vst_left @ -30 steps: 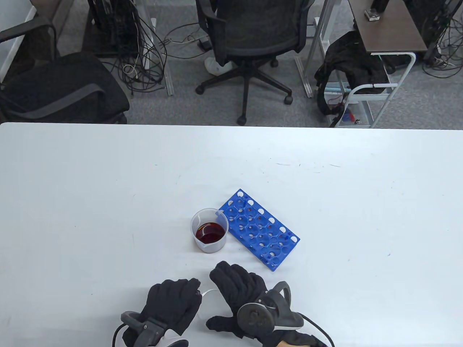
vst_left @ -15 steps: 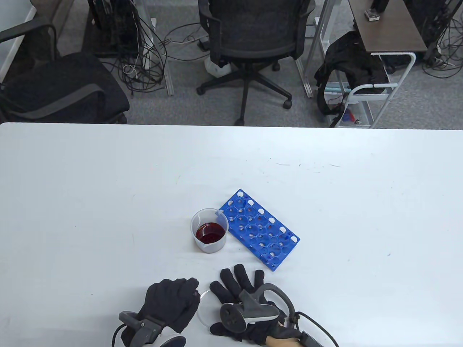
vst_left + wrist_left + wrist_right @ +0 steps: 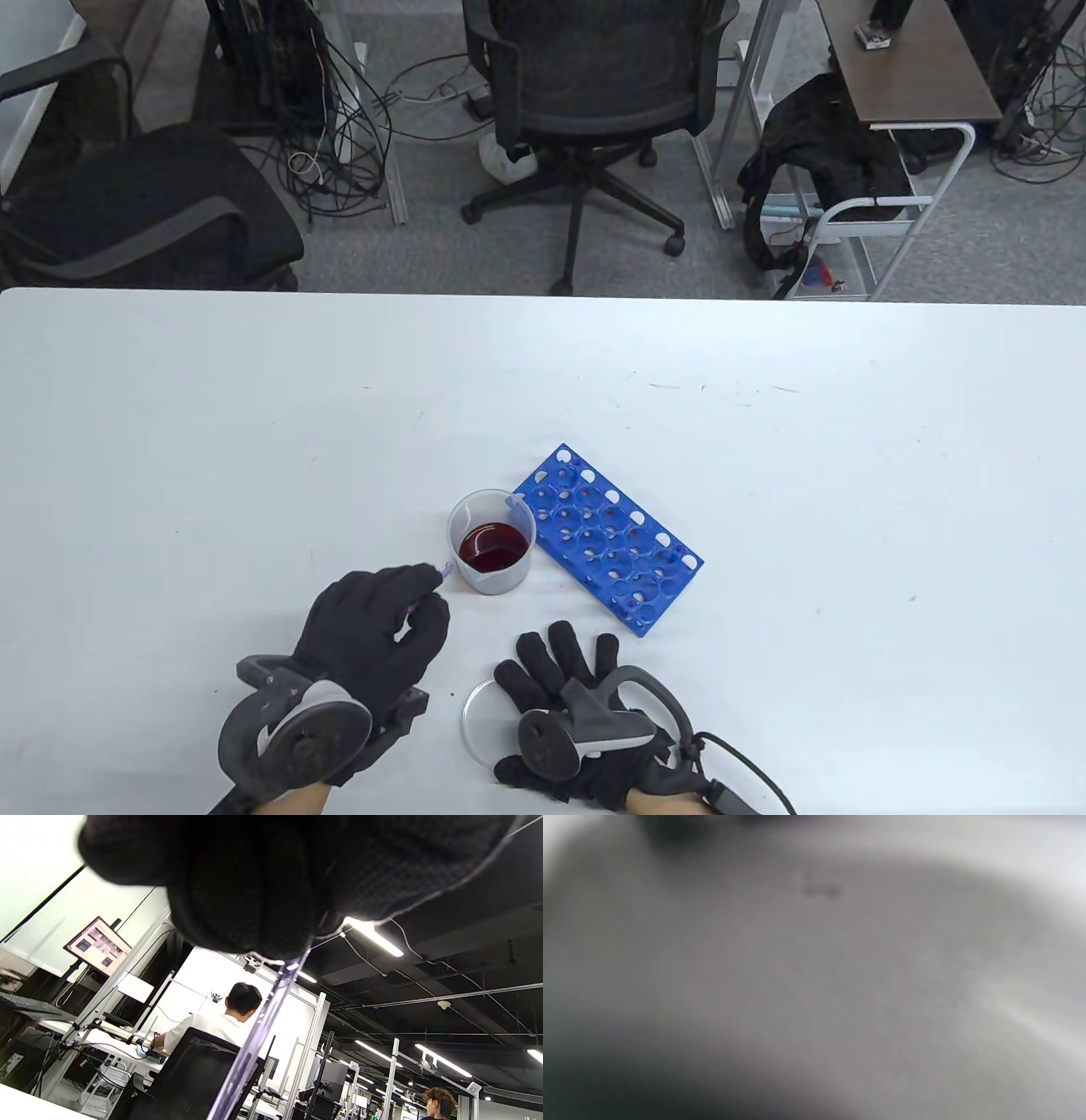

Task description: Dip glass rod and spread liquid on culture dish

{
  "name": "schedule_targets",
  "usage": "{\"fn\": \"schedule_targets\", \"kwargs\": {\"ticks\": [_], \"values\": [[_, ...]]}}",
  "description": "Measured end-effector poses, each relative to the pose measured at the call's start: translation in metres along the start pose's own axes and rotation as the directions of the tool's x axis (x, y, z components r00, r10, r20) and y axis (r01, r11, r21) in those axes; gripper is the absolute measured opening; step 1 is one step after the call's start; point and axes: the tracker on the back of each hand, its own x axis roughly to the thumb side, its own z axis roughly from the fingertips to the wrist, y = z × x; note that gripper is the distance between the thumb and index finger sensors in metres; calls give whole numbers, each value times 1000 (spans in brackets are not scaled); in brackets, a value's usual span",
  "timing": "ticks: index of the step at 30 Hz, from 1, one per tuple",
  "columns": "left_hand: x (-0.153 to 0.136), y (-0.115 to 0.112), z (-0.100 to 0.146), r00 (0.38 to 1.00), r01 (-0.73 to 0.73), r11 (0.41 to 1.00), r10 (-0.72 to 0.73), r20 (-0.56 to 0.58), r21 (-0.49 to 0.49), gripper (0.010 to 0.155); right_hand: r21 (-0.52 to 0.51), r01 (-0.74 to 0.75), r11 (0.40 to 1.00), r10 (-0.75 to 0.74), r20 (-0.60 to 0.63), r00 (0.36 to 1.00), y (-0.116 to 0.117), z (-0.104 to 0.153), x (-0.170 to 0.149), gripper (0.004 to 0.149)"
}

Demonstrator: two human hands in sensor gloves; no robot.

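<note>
My left hand (image 3: 424, 594) pinches a thin clear glass rod (image 3: 440, 573); the rod's tip sits just left of the beaker's rim. The beaker (image 3: 492, 543) is clear plastic with dark red liquid at its bottom. In the left wrist view my gloved fingers (image 3: 254, 878) hold the rod (image 3: 263, 1018), which runs down from them. The clear culture dish (image 3: 478, 709) lies on the table near the front edge. My right hand (image 3: 556, 658) lies flat with fingers spread over the dish's right part. The right wrist view is a grey blur.
A blue test-tube rack (image 3: 607, 539) lies at an angle right of the beaker. The white table (image 3: 254, 441) spreads wide on all sides. Office chairs and cables stand beyond its far edge.
My left hand has moved up and left from beside the dish to the beaker's left side, carrying the rod. My right hand earlier turned flat onto the dish and has since stayed still.
</note>
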Motion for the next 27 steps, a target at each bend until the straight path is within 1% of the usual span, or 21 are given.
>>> {"fn": "schedule_targets", "kwargs": {"ticks": [3,5,6,7,8,12,14,18,23,27], "values": [[6,-18,-19,1000,30,998,-30,-2,-48,40,0,0,1000,0,-1,1000,0,0,0,97],[9,-40,-30,997,73,991,-74,-2,-110,39,0,1,1000,-1,0,1000,0,0,0,97],[9,-46,-33,996,84,988,-85,-3,-128,39,0,1,1000,-1,0,1000,0,0,0,97],[9,-59,-37,994,105,980,-107,-6,-171,39,0,1,1000,-1,0,1000,0,0,0,97],[8,-67,-39,993,115,973,-119,-6,-198,39,0,1,1000,-1,0,1000,0,0,0,97],[4,-106,-45,983,166,930,-180,-14,-329,37,0,1,1000,-1,0,1000,0,0,0,97],[1,-118,-47,979,180,911,-201,-18,-372,37,0,1,1000,-1,0,1000,0,0,0,97],[-2,-132,-46,971,214,882,-240,-9,-419,37,0,1,1000,-1,0,1000,0,0,0,97],[-1,-140,-44,961,256,848,-275,27,-463,36,0,1,1000,-1,0,1000,0,0,0,97],[0,-136,-46,967,229,866,-254,4,-445,36,0,1,1000,-1,0,1000,0,0,0,97]]}}
